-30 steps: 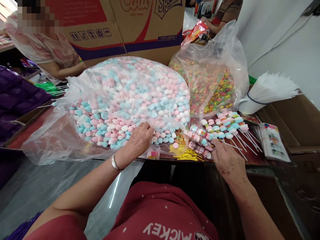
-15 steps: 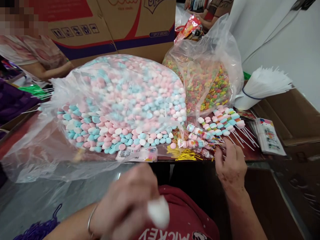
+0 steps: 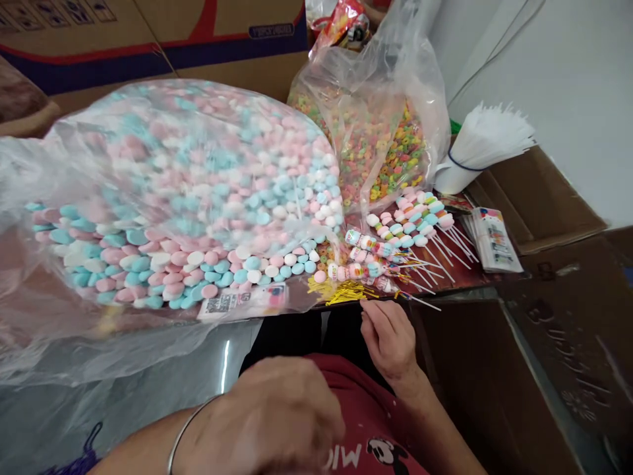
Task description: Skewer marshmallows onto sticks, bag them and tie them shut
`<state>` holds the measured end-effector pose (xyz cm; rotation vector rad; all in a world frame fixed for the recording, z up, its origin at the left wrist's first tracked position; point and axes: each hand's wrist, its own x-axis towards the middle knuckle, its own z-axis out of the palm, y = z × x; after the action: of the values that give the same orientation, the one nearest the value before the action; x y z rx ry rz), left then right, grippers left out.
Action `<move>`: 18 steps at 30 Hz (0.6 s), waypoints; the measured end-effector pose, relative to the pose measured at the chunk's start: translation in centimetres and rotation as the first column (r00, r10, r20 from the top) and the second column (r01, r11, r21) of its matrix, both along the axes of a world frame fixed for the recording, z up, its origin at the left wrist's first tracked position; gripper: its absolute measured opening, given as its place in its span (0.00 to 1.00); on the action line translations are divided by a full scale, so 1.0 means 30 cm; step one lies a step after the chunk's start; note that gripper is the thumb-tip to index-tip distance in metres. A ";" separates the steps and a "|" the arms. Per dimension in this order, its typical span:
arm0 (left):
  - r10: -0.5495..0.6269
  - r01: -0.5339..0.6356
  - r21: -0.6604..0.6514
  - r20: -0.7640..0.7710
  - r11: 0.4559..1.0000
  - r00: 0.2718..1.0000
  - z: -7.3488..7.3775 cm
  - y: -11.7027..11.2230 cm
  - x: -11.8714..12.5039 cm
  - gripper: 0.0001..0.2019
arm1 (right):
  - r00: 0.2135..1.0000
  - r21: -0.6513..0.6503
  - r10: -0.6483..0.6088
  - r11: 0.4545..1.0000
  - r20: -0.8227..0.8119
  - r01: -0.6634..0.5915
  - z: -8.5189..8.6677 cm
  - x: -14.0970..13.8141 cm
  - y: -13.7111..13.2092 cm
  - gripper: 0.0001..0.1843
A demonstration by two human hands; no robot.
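Note:
My right hand point(image 3: 390, 335) is at the table's front edge, thumb and forefinger drawn together beside a pile of yellow twist ties point(image 3: 346, 292). Whatever lies between those fingertips is too small to make out. Low in front of my red shirt, my left hand point(image 3: 277, 415) is blurred and shows its back, its fingers hidden. Above the ties lie several wrapped marshmallow skewers point(image 3: 353, 270). Unwrapped marshmallow skewers point(image 3: 410, 218) are piled behind them, white sticks pointing right. A large clear bag of pink, blue and white marshmallows point(image 3: 217, 191) covers the left side.
A clear bag of colourful ring-shaped pieces point(image 3: 380, 145) stands behind. At right are a white jug of sticks point(image 3: 462, 161), a stack of printed packets point(image 3: 497, 241) and open cardboard boxes point(image 3: 548, 198). A printed label point(image 3: 244, 301) lies at the front edge.
My right hand has moved left, from the wrapped skewers' sticks to the twist ties. The white object seen at my left hand is out of sight. The view has tilted down and right.

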<state>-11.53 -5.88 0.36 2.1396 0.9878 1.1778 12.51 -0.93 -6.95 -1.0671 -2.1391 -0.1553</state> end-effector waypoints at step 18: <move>0.476 -0.464 0.107 -0.169 0.879 0.863 -0.252 0.130 -0.204 0.09 | 0.981 -0.016 0.006 1.000 0.195 -0.003 0.059 -0.050 0.249 0.12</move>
<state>-17.65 -1.98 -7.19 2.1538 1.6542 1.2432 11.01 6.56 -5.17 -1.0944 -2.3208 -0.2500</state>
